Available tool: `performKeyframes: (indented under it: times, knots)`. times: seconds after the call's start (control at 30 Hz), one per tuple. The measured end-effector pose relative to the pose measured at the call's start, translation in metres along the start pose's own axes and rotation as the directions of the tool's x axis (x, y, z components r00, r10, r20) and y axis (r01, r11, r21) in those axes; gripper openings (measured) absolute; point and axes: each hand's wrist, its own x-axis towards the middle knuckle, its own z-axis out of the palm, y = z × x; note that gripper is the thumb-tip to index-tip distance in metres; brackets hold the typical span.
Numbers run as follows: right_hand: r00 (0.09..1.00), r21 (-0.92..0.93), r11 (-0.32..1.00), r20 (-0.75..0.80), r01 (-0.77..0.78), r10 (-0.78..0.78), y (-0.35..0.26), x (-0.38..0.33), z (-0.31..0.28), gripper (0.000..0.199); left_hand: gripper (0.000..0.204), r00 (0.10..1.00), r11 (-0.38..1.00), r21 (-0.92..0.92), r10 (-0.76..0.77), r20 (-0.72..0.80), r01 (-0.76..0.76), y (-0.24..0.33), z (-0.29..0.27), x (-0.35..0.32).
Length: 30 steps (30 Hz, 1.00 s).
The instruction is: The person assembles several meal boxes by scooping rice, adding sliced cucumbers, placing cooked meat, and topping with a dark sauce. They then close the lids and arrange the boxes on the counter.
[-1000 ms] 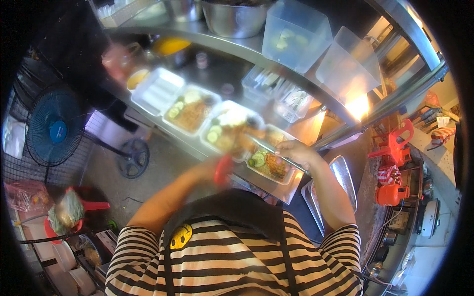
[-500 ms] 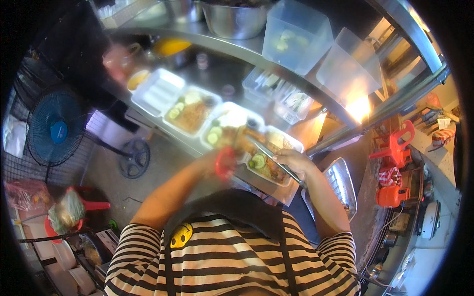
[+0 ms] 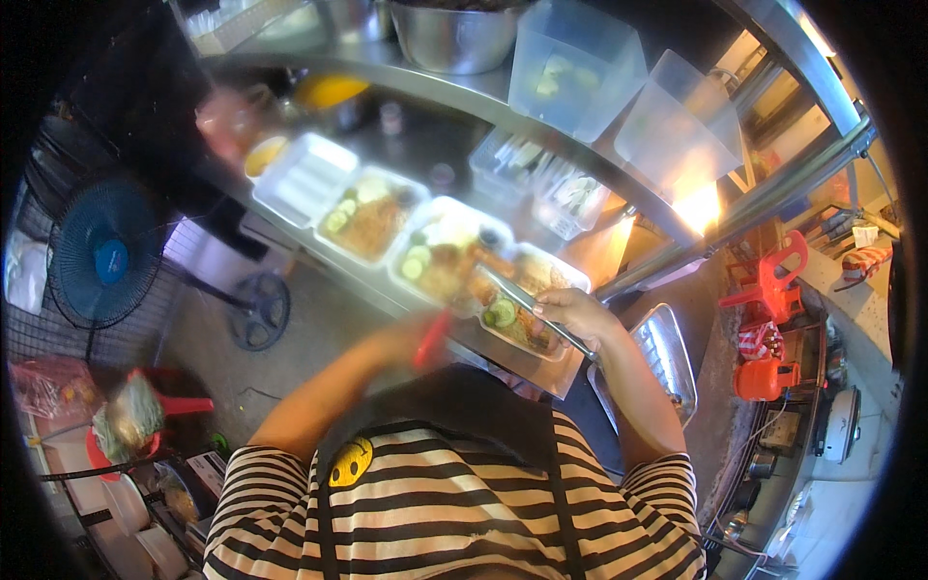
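My left hand, smeared by motion, is closed on a tool with a red looped handle, which looks like scissors. Its far end is too blurred to make out. In my right hand are metal tongs, slanting up and left over the food. At their tips is a brown piece of food, seemingly fried meat. Beneath are open white takeaway boxes. The rightmost box and the middle box hold cucumber slices and brown food. Another filled box stands left of these, with its raised lid folded out.
A steel shelf crosses above the counter, bearing a metal bowl and clear plastic tubs. A basket of utensils sits behind the boxes. Right of me is a metal tray; leftward stands a blue fan.
My left hand and the red handle have moved slightly down and left, toward my body. The tongs in my right hand stay nearly in place over the boxes.
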Motion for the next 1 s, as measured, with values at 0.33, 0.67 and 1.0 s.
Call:
performKeyframes:
  times: [0.33, 0.67, 1.0]
  knots:
    - [0.997, -0.242, 0.97, 0.071, 0.017, 0.0, -0.007, 0.003, -0.002, 0.028, 0.033, 0.975, 0.989, 0.035, 0.136, 0.173, -0.144, -0.016, -0.011, 0.026]
    - [0.995, 0.125, 0.99, -0.073, -0.063, 0.073, 0.027, -0.008, 0.013, 0.033, 0.027, 0.995, 0.895, -0.445, 0.032, 0.099, 0.015, 0.018, 0.0, 0.018]
    - [0.985, 0.34, 0.936, -0.172, 0.09, -0.032, 0.039, -0.016, 0.005, 0.025, 0.036, 0.988, 0.918, -0.392, 0.01, 0.154, 0.052, 0.001, -0.001, 0.006]
